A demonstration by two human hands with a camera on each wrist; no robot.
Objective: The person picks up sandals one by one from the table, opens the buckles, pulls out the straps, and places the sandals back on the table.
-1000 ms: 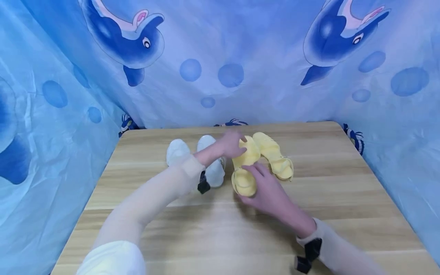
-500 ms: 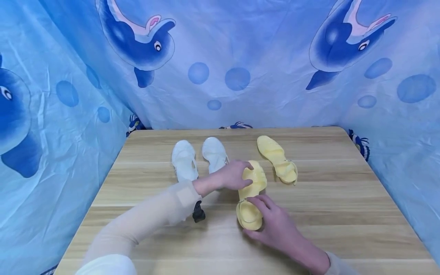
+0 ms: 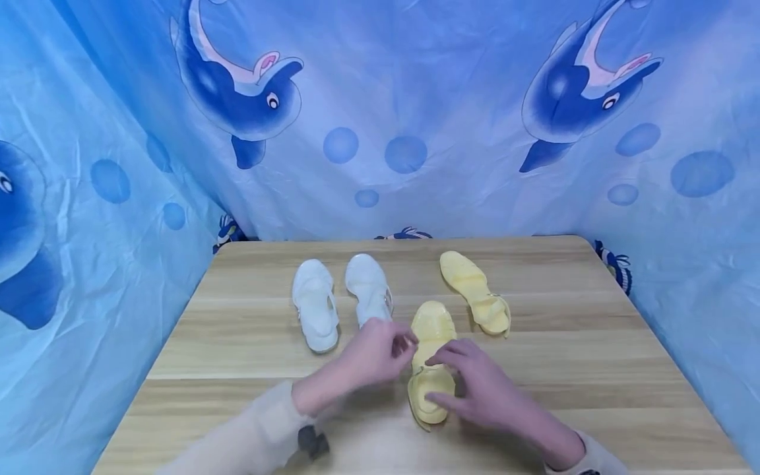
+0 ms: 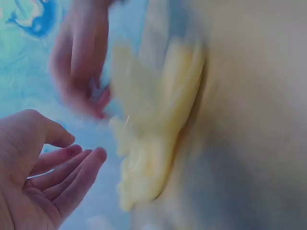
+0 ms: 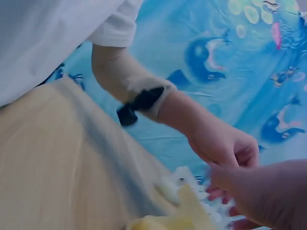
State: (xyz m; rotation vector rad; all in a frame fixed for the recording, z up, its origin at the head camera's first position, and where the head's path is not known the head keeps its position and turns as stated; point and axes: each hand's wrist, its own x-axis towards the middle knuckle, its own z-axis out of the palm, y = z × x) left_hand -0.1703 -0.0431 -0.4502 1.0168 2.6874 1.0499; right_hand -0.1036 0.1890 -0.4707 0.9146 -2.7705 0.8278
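A yellow sandal point(image 3: 432, 330) lies on the wooden table, toe pointing away and heel strap toward me. Over its heel half hovers my right hand point(image 3: 483, 389), thumb and fingers spread apart. My left hand point(image 3: 374, 353) is at the sandal's left side with loosely bent fingers. In the left wrist view, my left hand point(image 4: 43, 167) holds nothing, and a gap separates it from the blurred yellow sandal point(image 4: 148, 139). Farther back on the right lies the other yellow sandal point(image 3: 475, 290).
Two white sandals stand left of the yellow ones: one white sandal point(image 3: 315, 303) in full view, the other white sandal point(image 3: 367, 287) with its heel behind my left hand. The wooden table point(image 3: 594, 369) ends at a blue dolphin-print curtain point(image 3: 368, 105) at the back and sides.
The nearer yellow sandal has been drawn toward me, away from its mate, and my right hand has loosened from its heel. My left hand has come back from the toe to the side.
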